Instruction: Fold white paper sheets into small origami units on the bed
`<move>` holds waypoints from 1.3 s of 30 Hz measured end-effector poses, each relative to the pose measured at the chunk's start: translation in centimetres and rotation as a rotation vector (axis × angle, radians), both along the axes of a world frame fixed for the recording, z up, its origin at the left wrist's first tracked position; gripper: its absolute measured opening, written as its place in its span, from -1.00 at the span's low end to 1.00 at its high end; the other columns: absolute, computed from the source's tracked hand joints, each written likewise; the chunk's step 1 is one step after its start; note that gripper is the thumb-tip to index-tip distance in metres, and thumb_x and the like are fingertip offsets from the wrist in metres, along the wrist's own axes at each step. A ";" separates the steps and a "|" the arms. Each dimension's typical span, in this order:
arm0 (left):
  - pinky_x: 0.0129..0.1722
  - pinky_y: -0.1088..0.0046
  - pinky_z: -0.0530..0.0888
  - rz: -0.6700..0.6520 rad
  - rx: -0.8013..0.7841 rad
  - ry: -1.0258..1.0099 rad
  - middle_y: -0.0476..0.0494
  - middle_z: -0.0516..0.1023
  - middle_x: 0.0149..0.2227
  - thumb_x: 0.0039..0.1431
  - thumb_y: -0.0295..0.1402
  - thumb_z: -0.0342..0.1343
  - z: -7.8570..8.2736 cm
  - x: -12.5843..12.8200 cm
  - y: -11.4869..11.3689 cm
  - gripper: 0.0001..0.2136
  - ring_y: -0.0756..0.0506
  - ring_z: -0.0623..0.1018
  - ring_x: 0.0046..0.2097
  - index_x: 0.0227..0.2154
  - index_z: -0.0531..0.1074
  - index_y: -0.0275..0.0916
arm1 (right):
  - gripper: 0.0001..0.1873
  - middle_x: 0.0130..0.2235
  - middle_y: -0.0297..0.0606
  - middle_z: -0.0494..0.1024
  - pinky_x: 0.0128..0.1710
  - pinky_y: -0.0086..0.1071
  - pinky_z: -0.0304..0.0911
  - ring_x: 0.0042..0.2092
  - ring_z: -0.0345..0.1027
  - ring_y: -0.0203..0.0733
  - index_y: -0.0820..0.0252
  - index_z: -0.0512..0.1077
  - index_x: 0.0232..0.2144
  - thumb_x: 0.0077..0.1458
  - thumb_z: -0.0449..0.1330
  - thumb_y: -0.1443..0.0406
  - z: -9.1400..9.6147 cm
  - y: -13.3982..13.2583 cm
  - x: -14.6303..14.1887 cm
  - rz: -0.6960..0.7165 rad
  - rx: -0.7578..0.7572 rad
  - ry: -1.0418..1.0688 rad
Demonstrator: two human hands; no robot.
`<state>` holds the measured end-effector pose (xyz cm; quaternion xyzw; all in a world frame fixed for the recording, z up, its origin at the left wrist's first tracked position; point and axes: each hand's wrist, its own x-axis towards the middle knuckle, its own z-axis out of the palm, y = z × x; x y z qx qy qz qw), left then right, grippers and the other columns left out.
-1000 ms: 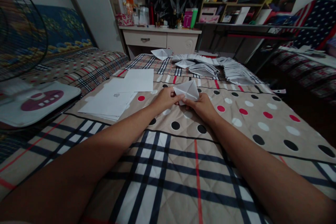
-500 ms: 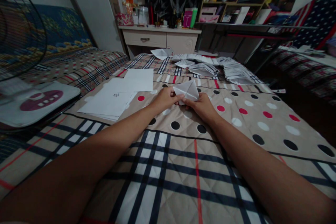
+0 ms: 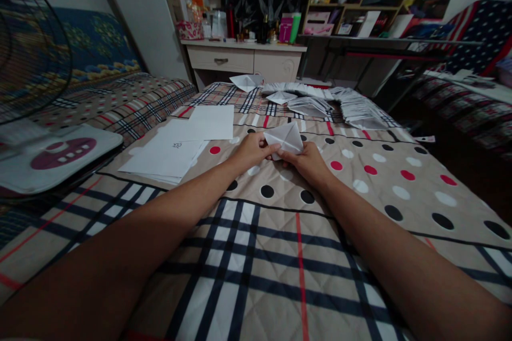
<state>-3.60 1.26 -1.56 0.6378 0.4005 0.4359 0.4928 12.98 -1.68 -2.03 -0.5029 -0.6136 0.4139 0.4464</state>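
Observation:
Both of my hands hold one small folded piece of white paper [image 3: 286, 136] over the bedspread, its creases meeting near the middle. My left hand [image 3: 255, 149] grips its left side, with the thumb pressed on the front. On the right lower edge, my right hand [image 3: 306, 159] pinches it between thumb and fingers. Some fingertips are hidden behind the paper. White paper sheets [image 3: 164, 152] lie to the left of my hands, one bearing a small dark drawing. Beyond the hands lie folded paper pieces [image 3: 310, 105] and a long row of stacked folded paper [image 3: 362, 109].
A patterned bedspread [image 3: 272, 277] stretches under everything. At the left stand a fan [image 3: 32, 42] and its white base [image 3: 60, 157]. A white dresser [image 3: 220, 56] with bottles is behind the bed, and a dark table [image 3: 392, 48] stands at the back right.

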 end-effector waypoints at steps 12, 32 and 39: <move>-0.53 0.59 0.44 0.029 0.005 -0.025 -0.06 0.58 -0.45 0.03 -0.45 0.27 -0.2 0.0 0.1 -0.86 0.07 0.48 -0.52 -0.35 0.46 -0.38 | -0.65 -0.58 -0.29 0.49 -0.56 -0.44 0.11 -0.57 0.24 -0.31 0.26 0.46 -0.55 -0.13 0.35 0.07 -0.2 0.0 0.0 -0.012 -0.018 0.018; -0.52 0.56 0.47 0.056 0.013 -0.053 -0.06 0.58 -0.45 -0.02 -0.40 0.34 -0.5 -0.1 0.2 -0.78 0.04 0.52 -0.50 -0.34 0.47 -0.39 | -0.66 -0.60 -0.29 0.47 -0.52 -0.42 0.14 -0.56 0.24 -0.30 0.26 0.44 -0.59 -0.11 0.35 0.09 0.2 -0.3 -0.1 -0.007 -0.008 0.020; -0.55 0.60 0.43 0.057 -0.014 -0.104 -0.01 0.54 -0.50 0.00 -0.36 0.35 -0.5 -0.1 0.4 -0.79 0.09 0.46 -0.57 -0.37 0.47 -0.36 | -0.71 -0.59 -0.29 0.49 -0.52 -0.41 0.15 -0.56 0.27 -0.29 0.27 0.45 -0.54 -0.14 0.34 0.13 0.4 -0.2 -0.3 -0.005 -0.011 0.029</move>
